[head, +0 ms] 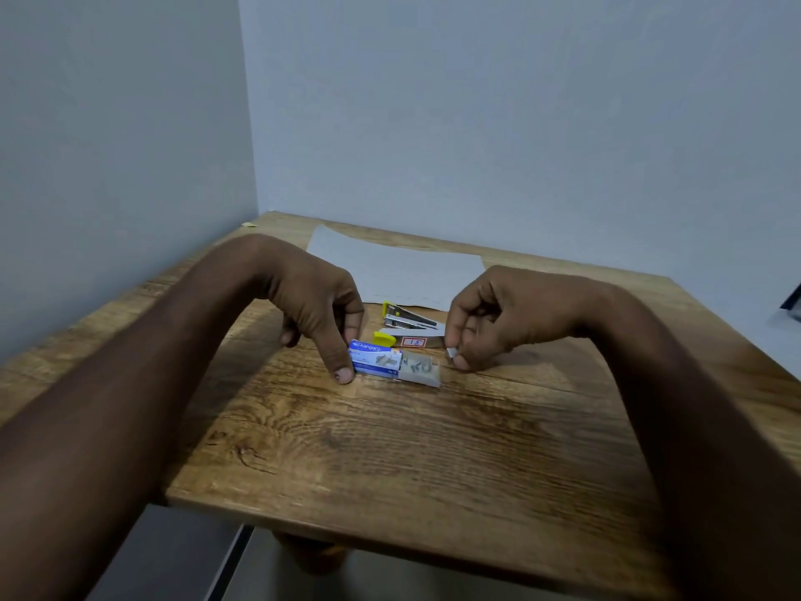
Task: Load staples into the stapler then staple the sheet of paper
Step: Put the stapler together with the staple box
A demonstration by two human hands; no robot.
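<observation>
Head view, the only feed I have.

Left hand (318, 310): the fingers curl down over the staple box (372, 357). The thumb tip sits at the box's 9 o'clock end and the forefinger on its far side. I log this as a grip on the box, which lies flat on the table (390, 461).

Staple box: blue sleeve, a little beyond table centre. Its pale tray (422, 371) is slid out toward 3 o'clock, with a few loose staple pieces lying in it.

Right hand (498, 318): thumb and forefinger pinch a short silver staple strip (452, 352), just off the tray's open end, at 3 o'clock of the box. The other fingers are curled in. I cannot tell whether the strip touches the table.

Stapler (409, 329): at 12 o'clock of the box, just beyond it, between the two hands. It is swung open. The yellow-tipped arm with a red-bordered label lies nearest the box, and the bare metal magazine lies behind it. The right hand hides the hinge end, so I cannot tell whether it touches there.

Sheet of paper (398, 271): flat on the table at 12 o'clock of the stapler. Its near edge meets the stapler; over or under, I cannot tell.

The table stands in a corner of pale walls (520, 123).
</observation>
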